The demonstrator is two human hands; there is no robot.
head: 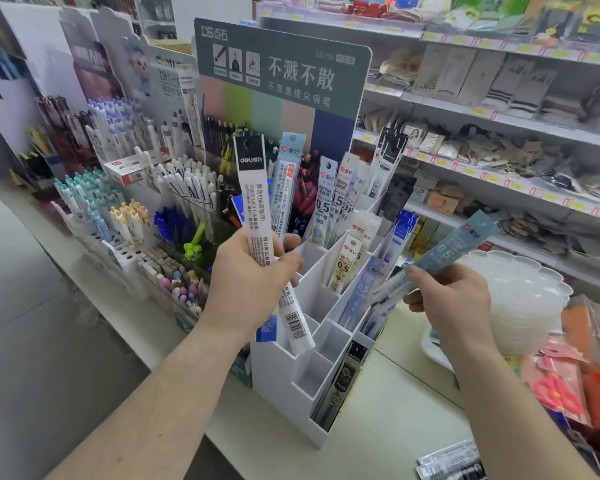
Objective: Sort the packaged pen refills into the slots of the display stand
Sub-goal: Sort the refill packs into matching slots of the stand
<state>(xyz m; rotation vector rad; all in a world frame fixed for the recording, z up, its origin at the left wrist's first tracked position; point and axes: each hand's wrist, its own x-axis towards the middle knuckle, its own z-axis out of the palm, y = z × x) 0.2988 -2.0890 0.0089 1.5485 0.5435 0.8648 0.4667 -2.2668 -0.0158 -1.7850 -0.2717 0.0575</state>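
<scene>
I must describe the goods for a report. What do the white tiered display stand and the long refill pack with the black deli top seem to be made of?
White tiered display stand: probably rigid matte plastic or foam board; flat, thin, even white walls. Long refill pack with the black deli top, held in the left hand: glossy thin plastic film with printed text, judging by its sheen.

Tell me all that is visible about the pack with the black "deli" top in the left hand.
The deli refill pack is a long, narrow, glossy plastic sleeve: black header with a hang hole, white body with printed text, a barcode near its lower end. The left hand grips its middle, holding it nearly upright, its top leaning slightly left, in front of the white display stand.
</scene>
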